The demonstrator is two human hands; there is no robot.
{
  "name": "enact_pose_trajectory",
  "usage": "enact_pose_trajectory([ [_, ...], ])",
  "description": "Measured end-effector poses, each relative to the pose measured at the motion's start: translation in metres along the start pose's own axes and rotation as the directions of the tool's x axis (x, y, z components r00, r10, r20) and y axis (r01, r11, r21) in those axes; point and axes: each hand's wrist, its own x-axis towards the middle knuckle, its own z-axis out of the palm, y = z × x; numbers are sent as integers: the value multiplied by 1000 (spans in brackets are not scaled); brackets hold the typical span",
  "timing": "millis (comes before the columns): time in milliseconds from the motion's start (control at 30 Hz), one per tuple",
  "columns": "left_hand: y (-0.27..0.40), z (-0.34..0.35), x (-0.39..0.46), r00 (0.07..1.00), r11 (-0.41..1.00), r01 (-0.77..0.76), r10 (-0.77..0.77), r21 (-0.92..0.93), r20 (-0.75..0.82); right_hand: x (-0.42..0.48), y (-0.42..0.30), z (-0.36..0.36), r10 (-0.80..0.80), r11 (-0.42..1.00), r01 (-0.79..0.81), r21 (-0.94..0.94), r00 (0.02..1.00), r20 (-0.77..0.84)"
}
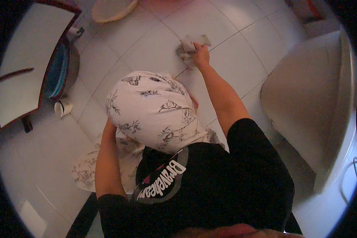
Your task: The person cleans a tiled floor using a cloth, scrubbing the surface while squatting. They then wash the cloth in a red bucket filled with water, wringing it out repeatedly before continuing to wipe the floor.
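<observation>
On the white tiled floor (154, 44), my right hand (201, 56) grips a crumpled pale grey cloth (186, 49). The cloth is slightly blurred and lies bunched against the tiles, with my right arm stretched out in front. My left forearm (108, 166) reaches down beside my bent knee, and the left hand is hidden behind it. White trousers (148, 107) with a dark plant and bird print cover my knee, which fills the middle of the view. Below it shows my black T-shirt (226, 184), which bears printed lettering.
A pale yellow rounded basin rim (114, 13) shows at the top. At left stand white panels with dark red edging (26, 38), a blue rounded container (57, 71) and a white cup (63, 109) on its side. A large pale curved fixture (300, 98) bounds the right side.
</observation>
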Motion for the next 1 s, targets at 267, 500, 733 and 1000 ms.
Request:
enact_pose_trajectory([
  [267,69,-12,-17,997,984,-72,68,163,30,-58,106,-145,172,983,-181,15,904,-391],
  [500,77,2,4,998,998,-37,39,-51,48,-67,131,-129,515,614,-611,-500,790,-333],
  [733,91,13,20,976,970,-214,209,119,58,-12,6,-53,-14,719,111,-686,989,146],
  [1000,37,-50,-12,978,957,-172,194,236,-73,73,-109,-69,8,883,224,-412,871,492],
])
